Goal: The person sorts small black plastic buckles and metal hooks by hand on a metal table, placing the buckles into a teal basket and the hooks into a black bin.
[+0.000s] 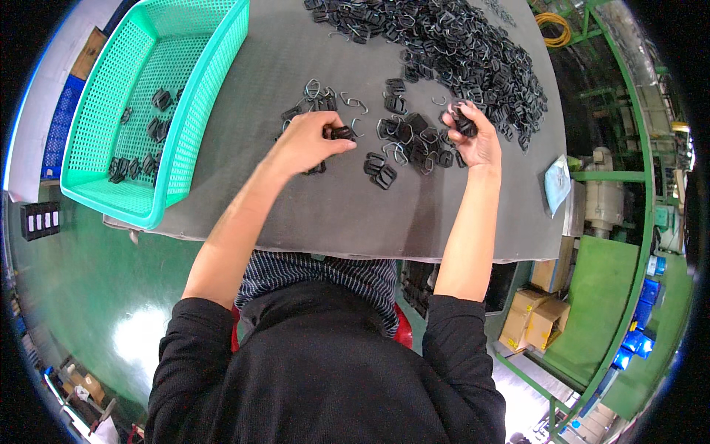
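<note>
My left hand [305,140] is closed on a black plastic buckle [342,133], its thumb and fingers pinching the piece above the table. To the right, my right hand [477,140] curls around several black buckles [464,124] with its fingertips turned up. Between the hands lies a loose cluster of black buckles [399,132], some with bent silver wire loops. A smaller group of buckles and wire loops [314,92] sits just beyond my left hand. Two buckles [380,172] rest nearer to me.
A large heap of black buckles [473,52] covers the far right of the grey table [355,222]. At the left, a turquoise perforated basket [151,214] holds several buckles. A pale blue packet [556,185] lies by the right edge. Cardboard boxes [532,318] stand below on the right.
</note>
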`<state>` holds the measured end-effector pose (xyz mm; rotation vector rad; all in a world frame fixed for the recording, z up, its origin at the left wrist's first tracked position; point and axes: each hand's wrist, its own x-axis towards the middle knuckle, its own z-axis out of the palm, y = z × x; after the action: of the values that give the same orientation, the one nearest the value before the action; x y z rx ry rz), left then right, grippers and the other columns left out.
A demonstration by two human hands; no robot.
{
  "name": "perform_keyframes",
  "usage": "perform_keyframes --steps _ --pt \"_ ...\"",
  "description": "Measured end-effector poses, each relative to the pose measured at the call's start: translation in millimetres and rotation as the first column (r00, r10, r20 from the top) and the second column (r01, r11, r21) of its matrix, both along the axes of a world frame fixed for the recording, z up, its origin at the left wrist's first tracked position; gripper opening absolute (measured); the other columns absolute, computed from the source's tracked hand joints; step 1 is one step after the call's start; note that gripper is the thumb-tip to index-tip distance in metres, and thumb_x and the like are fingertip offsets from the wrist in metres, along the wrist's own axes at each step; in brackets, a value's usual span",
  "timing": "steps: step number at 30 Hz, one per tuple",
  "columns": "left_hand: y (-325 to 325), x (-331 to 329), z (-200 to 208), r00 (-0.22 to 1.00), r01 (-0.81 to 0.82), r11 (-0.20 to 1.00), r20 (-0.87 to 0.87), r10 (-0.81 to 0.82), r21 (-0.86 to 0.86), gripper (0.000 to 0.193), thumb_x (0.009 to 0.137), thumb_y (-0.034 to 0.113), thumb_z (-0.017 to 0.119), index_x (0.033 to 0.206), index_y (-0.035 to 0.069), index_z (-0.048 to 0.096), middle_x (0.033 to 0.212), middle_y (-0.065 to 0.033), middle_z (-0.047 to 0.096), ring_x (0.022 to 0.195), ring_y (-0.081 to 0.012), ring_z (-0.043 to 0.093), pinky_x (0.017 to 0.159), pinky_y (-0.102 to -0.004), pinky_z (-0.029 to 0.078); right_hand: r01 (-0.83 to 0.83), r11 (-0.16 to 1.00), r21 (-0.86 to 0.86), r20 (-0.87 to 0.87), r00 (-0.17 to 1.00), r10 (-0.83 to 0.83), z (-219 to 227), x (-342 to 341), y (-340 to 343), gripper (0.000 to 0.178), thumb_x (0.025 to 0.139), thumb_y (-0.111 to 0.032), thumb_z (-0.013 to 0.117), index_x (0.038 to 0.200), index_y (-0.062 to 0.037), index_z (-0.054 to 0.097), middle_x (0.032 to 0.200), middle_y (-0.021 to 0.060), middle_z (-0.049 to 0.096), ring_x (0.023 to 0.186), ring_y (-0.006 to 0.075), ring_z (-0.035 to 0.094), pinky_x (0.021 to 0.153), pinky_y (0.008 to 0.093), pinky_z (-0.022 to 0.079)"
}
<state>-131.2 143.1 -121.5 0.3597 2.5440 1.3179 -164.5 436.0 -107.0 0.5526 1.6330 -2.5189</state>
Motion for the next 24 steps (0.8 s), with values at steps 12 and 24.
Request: perform_keyframes --steps 12,24 --pt "-48 -24 7 0.957 -0.223 0.962 -0.155 0.247 0.159 0.021 0.083 0.023 0.064 0.091 0.003 0.063 0.070 -0.0028 0.061 0.060 -0.0094 0.053 0.052 -0.0255 0.043 -0.274 -0.007 0.962 0.266 0.927 0.264 -18 -72 -85 0.052 0.064 -0.051 0.072 0.088 -0.0044 0.069 0.095 0.0151 0.066 0.091 0.0296 0.063 0.079 0.0408 0.049" --pt "-12 -40 33 0.968 -0.142 0.988 -0.216 0.124 -0.067 0.020 0.072 0.021 0.070 0.081 0.005 0.062 0.073 -0.0125 0.063 0.071 -0.0265 0.062 0.066 -0.0351 0.048 -0.348 0.444 0.826 0.108 0.871 0.480 -17 -37 -39 0.030 0.071 -0.026 0.076 0.088 -0.0052 0.063 0.080 0.0038 0.064 0.066 0.0133 0.058 0.059 0.0258 0.045"
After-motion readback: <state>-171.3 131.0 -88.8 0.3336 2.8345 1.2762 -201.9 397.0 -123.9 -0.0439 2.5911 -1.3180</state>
